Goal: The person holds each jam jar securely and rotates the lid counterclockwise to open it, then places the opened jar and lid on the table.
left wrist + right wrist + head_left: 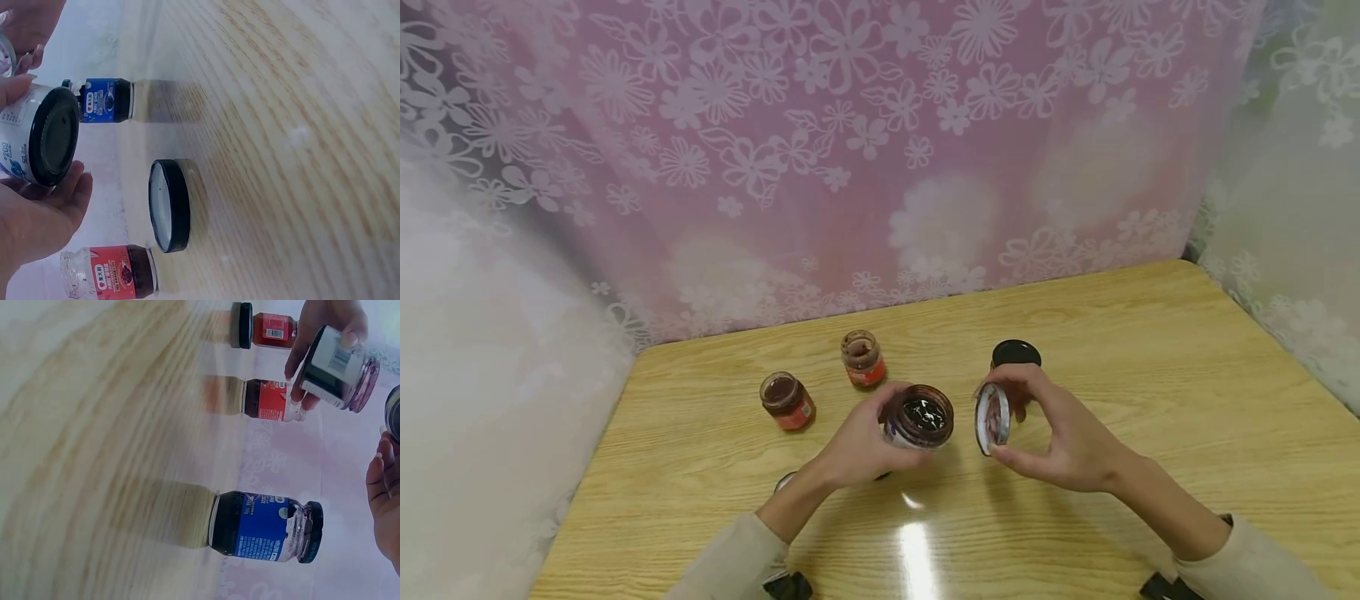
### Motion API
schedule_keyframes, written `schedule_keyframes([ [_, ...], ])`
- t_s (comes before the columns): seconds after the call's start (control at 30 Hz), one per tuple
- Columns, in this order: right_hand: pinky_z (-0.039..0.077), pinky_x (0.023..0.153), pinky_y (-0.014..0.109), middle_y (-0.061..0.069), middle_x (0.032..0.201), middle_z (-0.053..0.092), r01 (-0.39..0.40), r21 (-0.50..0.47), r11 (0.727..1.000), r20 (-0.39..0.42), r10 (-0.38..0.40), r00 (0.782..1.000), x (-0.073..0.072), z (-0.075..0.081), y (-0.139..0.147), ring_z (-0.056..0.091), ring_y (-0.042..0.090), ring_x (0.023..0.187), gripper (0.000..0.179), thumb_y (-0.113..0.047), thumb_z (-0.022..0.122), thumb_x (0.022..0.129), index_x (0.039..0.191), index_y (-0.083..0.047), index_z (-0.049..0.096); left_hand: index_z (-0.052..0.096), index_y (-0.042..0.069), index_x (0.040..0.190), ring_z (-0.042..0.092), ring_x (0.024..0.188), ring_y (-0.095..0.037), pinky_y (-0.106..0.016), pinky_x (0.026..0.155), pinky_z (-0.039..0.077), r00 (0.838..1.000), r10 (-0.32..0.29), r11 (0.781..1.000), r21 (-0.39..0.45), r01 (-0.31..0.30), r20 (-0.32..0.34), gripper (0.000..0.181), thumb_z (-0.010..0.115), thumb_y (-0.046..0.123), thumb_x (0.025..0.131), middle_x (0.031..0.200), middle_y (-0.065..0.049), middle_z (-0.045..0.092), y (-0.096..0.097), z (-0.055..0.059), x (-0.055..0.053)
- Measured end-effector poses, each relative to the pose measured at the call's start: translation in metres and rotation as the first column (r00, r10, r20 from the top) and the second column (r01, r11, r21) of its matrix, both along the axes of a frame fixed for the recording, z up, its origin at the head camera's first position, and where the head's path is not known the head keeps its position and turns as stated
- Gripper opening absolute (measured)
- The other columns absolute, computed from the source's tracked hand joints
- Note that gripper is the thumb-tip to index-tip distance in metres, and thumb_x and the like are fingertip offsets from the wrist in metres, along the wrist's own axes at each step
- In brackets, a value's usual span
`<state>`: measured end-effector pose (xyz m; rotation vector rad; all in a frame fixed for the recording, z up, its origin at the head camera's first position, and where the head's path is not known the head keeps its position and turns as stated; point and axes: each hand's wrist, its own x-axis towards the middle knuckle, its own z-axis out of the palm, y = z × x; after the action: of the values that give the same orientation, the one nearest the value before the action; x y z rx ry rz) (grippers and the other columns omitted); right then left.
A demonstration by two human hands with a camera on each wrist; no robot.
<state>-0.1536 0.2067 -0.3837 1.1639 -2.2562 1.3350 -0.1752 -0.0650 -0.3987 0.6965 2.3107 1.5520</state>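
In the head view my left hand grips an uncapped glass jar, its mouth tilted toward me with dark, glossy contents inside. The left wrist view shows this jar's dark base and white label. To the right, my right hand pinches a round lid by its rim, on edge, its smeared inner side facing the jar. Lid and jar are apart. Just beyond the right hand stands a blue-labelled jar with its black lid on, partly hidden by that hand in the head view.
Two uncapped jars with red labels, one nearer the left and one farther back, stand on the wooden table. A loose black lid stands on edge in the left wrist view, near the left arm. A flowered curtain hangs behind the table.
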Motion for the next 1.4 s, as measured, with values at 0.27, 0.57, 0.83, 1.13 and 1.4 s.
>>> schedule_keyframes([
  [0.27, 0.042, 0.067, 0.027, 0.0, 0.115, 0.056, 0.021, -0.015, 1.0, 0.031, -0.021, 0.999, 0.004, -0.004, 0.002, 0.049, 0.01, 0.086, 0.071, -0.005, 0.078, 0.071, 0.132, -0.006, 0.043, 0.05, 0.014, 0.135, 0.058, 0.103, -0.015, -0.036, 0.088, 0.047, 0.999, 0.041, 0.999, -0.005, -0.041, 0.026, 0.073, 0.084, 0.023, 0.071, 0.118, 0.001, 0.06, 0.002, -0.005, -0.007],
  [0.57, 0.044, 0.073, 0.026, 0.007, 0.124, 0.054, -0.027, -0.107, 0.994, 0.12, 0.04, 0.992, 0.012, -0.006, -0.002, 0.053, 0.015, 0.093, 0.072, 0.004, 0.075, 0.072, 0.134, -0.004, 0.039, 0.05, 0.012, 0.135, 0.057, 0.106, -0.014, -0.036, 0.089, 0.047, 0.99, 0.142, 0.983, -0.12, -0.139, 0.016, 0.078, 0.085, 0.036, 0.069, 0.118, 0.002, 0.06, 0.009, -0.01, -0.015],
  [0.83, 0.045, 0.071, 0.026, 0.002, 0.124, 0.052, 0.012, -0.055, 0.998, 0.186, -0.001, 0.983, 0.017, -0.009, -0.007, 0.051, 0.011, 0.09, 0.072, -0.002, 0.077, 0.075, 0.137, -0.008, 0.04, 0.051, 0.009, 0.132, 0.058, 0.105, -0.02, -0.038, 0.088, 0.047, 0.972, 0.231, 0.939, -0.249, -0.236, -0.05, 0.08, 0.085, 0.041, 0.068, 0.117, -0.004, 0.06, 0.022, -0.016, -0.02],
  [1.13, 0.045, 0.074, 0.025, -0.001, 0.127, 0.049, 0.005, 0.029, 1.0, 0.232, -0.011, 0.973, 0.019, -0.011, -0.006, 0.052, 0.01, 0.094, 0.069, -0.012, 0.08, 0.077, 0.134, -0.013, 0.042, 0.049, 0.008, 0.133, 0.059, 0.103, -0.02, -0.037, 0.087, 0.048, 0.973, 0.215, 0.92, -0.315, -0.232, -0.088, 0.081, 0.084, 0.041, 0.069, 0.117, -0.007, 0.061, 0.029, -0.025, -0.026],
  [1.4, 0.046, 0.074, 0.026, -0.002, 0.124, 0.051, -0.005, 0.057, 0.998, 0.244, -0.009, 0.97, 0.018, -0.013, -0.006, 0.052, 0.01, 0.093, 0.067, -0.017, 0.08, 0.078, 0.133, -0.013, 0.042, 0.048, 0.007, 0.134, 0.059, 0.103, -0.02, -0.037, 0.086, 0.048, 0.973, 0.203, 0.917, -0.327, -0.227, -0.108, 0.081, 0.083, 0.041, 0.07, 0.117, -0.007, 0.061, 0.033, -0.03, -0.035],
])
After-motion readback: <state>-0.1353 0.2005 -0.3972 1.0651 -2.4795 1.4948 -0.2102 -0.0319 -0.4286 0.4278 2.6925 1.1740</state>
